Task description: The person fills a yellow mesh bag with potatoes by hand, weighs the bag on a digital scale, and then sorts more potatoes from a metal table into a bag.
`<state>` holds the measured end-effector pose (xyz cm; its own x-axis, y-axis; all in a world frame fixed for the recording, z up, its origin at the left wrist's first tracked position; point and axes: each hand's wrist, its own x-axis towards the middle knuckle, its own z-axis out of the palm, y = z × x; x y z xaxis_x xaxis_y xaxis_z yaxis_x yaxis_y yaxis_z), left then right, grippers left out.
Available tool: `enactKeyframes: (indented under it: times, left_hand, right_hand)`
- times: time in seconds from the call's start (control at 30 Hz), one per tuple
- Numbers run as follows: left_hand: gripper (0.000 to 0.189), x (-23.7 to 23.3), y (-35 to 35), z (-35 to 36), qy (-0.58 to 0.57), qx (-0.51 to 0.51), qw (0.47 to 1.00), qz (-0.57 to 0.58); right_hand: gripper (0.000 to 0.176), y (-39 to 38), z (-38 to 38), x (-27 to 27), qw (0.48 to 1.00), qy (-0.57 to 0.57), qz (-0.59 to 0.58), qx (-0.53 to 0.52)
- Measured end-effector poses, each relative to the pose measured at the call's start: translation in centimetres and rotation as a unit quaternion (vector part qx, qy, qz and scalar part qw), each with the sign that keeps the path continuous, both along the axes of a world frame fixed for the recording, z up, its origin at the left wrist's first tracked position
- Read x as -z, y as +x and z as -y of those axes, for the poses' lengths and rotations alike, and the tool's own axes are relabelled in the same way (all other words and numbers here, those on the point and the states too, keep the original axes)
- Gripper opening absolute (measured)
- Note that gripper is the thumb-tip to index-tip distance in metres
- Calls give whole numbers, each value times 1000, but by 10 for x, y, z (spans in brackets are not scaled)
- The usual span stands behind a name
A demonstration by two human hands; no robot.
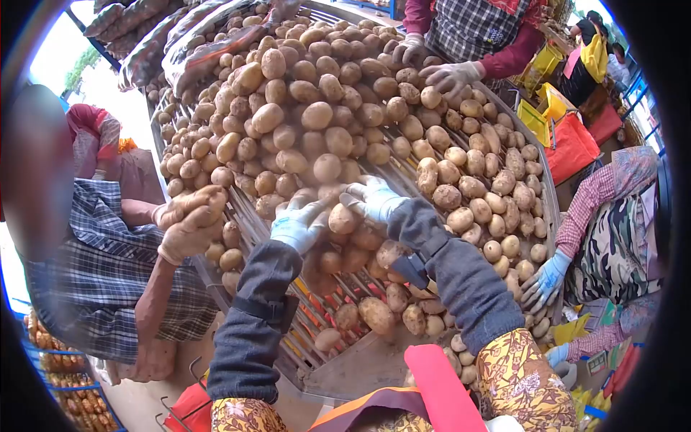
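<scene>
My left hand, in a white and light-blue glove, lies on the potato heap with its fingers spread. Facing it, my right hand wears a matching glove; its fingers reach out over the potatoes and touch them. One potato sits between both hands, near the right fingertips. Below my forearms several potatoes are blurred by motion on the slatted metal table. A large pile of potatoes rises beyond my hands. Neither hand is closed around a potato.
Gloved hands of other people work at the left, far side and right of the table. Mesh sacks lie at the far left. Yellow crates and a red bag stand at the right.
</scene>
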<state>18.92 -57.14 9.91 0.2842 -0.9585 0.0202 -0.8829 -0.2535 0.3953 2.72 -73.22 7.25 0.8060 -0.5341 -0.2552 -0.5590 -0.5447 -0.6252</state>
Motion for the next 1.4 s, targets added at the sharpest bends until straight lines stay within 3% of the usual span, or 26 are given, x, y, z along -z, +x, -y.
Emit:
enactKeyframes:
  times: [0.03, 0.1, 0.2, 0.3, 0.33, 0.47, 0.5, 0.57, 0.6, 0.63, 0.7, 0.77, 0.83, 0.9, 1.03, 1.13, 1.17, 1.23, 1.3, 1.33, 1.4]
  left_hand:
    - [37, 4, -11, -20, -5, 27, 1000, -13]
    - [39, -10, -32, -42, -26, 142, 989, 30]
    - [52, -8, -74, -90, 29, 127, 991, -6]
    - [62, -17, -111, -137, 37, 167, 985, 39]
    - [64, -21, -122, -152, 46, 181, 982, 34]
    - [54, 1, -154, -208, 6, 242, 955, 170]
    - [57, 13, -158, -220, -29, 265, 928, 261]
    - [66, 20, -170, -237, -9, 332, 901, 278]
    - [77, 13, -181, -249, 69, 349, 926, 128]
    - [81, 18, -192, -255, 70, 356, 923, 129]
    - [77, 9, -207, -261, 139, 337, 928, 77]
    - [74, 29, -212, -261, 118, 344, 928, 79]
    - [72, 49, -219, -258, 96, 347, 929, 80]
    - [69, 57, -229, -241, 63, 320, 943, 61]
    - [66, 55, -231, -228, 52, 310, 949, 18]
    - [64, 59, -221, -231, -40, 382, 921, 58]
    - [65, 29, -214, -232, -94, 371, 924, 24]
    - [76, 6, -196, -238, -85, 208, 973, 54]
    - [90, 10, -175, -236, 24, 71, 997, 0]
    - [99, 14, -171, -239, 101, 80, 991, -28]
    - [96, 28, -178, -242, 90, 121, 989, -8]
  right_hand:
    - [63, -18, -5, 0, 981, -56, -54, -179]
    - [61, -47, -41, -34, 989, -12, -82, -125]
    - [58, -90, -87, -49, 969, -99, -127, -187]
    - [59, -138, -142, -51, 949, -205, -68, -231]
    - [60, -154, -158, -42, 952, -188, -60, -233]
    - [68, -208, -207, -61, 940, -185, -136, -252]
    - [65, -224, -218, -59, 942, -186, -145, -239]
    - [61, -255, -231, -52, 929, -265, -107, -235]
    - [55, -266, -242, -57, 931, -252, -140, -224]
    - [50, -277, -244, -59, 924, -248, -172, -234]
    - [46, -296, -264, -49, 937, -235, -199, -164]
    - [44, -317, -269, -28, 949, -235, -181, -108]
    - [47, -323, -285, -16, 963, -256, -79, 4]
    - [54, -310, -299, -23, 966, -259, -21, 1]
    - [73, -286, -347, -1, 966, -229, -111, -49]
    - [65, -303, -334, 13, 969, -231, -92, 4]
    - [62, -309, -333, 13, 969, -232, -76, 32]
    - [47, -322, -329, 29, 939, -325, -53, 102]
    - [43, -330, -320, 27, 923, -365, -23, 123]
    - [43, -329, -315, 23, 922, -367, -22, 123]
    - [44, -318, -298, 12, 935, -333, 40, 114]
